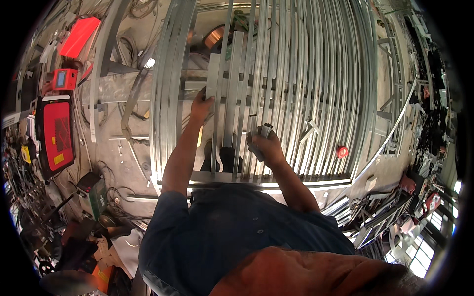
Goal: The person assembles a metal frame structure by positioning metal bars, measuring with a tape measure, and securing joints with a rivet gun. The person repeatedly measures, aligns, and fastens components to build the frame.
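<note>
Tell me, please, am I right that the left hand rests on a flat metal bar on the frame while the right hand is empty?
Not quite: the right hand is not empty; it holds short metal pieces. The left hand does rest on a flat metal bar on the frame, as the head view shows.

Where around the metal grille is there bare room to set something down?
Bare floor lies between the red case and the metal grille. Right of the red knob, the bars are unoccupied. It is crowded where the left hand and right hand work.
</note>
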A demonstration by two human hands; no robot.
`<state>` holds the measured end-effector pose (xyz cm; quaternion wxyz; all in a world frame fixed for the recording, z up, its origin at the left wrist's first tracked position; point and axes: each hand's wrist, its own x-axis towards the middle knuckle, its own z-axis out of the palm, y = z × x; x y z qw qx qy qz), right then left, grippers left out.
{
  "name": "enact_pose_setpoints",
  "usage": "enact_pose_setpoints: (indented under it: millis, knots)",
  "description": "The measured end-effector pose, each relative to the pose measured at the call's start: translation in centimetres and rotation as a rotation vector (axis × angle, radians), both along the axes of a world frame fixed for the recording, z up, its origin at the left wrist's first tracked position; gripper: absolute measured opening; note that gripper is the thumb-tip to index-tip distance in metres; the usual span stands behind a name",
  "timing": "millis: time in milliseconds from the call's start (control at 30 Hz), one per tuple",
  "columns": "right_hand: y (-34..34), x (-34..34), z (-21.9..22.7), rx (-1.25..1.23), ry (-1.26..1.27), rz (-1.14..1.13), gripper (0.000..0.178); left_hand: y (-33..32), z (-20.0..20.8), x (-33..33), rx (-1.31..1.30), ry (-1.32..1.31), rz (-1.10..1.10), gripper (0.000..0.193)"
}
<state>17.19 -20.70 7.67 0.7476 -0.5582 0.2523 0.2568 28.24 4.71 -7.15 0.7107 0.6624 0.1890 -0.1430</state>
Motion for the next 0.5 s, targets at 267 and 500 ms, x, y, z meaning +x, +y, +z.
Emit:
enact_pose_setpoints:
  millis: [267, 500]
  knots:
    - [3.5, 3.1, 0.7, 0.034, -0.004, 0.012, 0.030, 0.6, -2.7, -0.5, -0.199, -0.094, 0.022, 0.068]
    - [5.0, 4.3, 0.7, 0.010, 0.036, -0.008, 0.033, 0.6, -1.1, -0.2, -0.047, -0.044, 0.006, 0.074]
